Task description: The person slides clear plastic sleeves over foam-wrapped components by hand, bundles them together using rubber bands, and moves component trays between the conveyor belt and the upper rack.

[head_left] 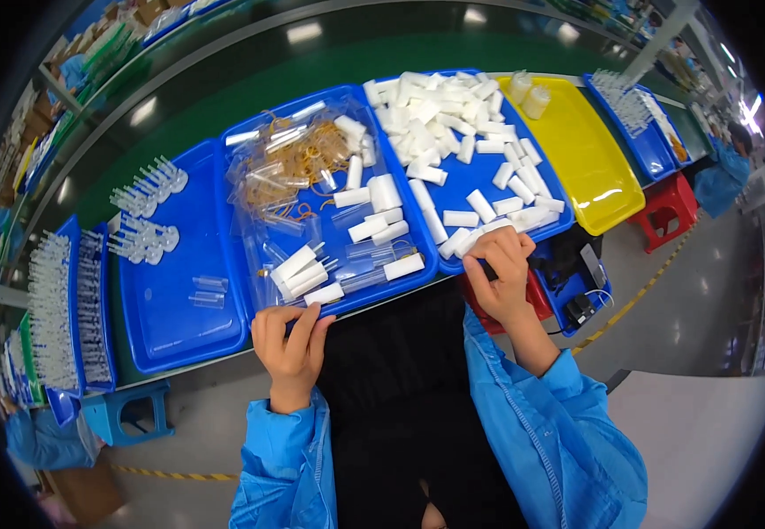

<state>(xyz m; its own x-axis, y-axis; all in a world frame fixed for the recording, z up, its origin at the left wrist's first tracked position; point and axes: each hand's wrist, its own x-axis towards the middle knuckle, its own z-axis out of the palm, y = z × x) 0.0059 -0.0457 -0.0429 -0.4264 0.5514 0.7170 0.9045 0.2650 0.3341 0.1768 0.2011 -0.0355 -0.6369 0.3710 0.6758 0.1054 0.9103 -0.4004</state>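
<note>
My left hand (pixel 291 351) is at the near edge of a blue tray (pixel 234 220), its fingers curled and the thumb close to the index finger. A short white cylinder (pixel 323 294) lies right at those fingertips; whether they hold it or something hidden, I cannot tell. The tray holds more white cylinders, clear tubes (pixel 363 280) and a tangle of tan rubber bands (pixel 312 157). To its right, my right hand (pixel 507 275) reaches over the near edge of a second blue tray (pixel 537 231), thumb and index finger pinched on a white cylinder (pixel 468 244). Many similar cylinders (pixel 426 115) are heaped there.
Further left, a blue tray (pixel 171 317) bears clear pronged pieces (pixel 144 240) and tubes. Racks of pronged pieces (pixel 52 309) stand beyond it. On the right is a yellow tray (pixel 589 159) with two clear containers (pixel 537 101). Stools (pixel 664 212) and other people are farther off.
</note>
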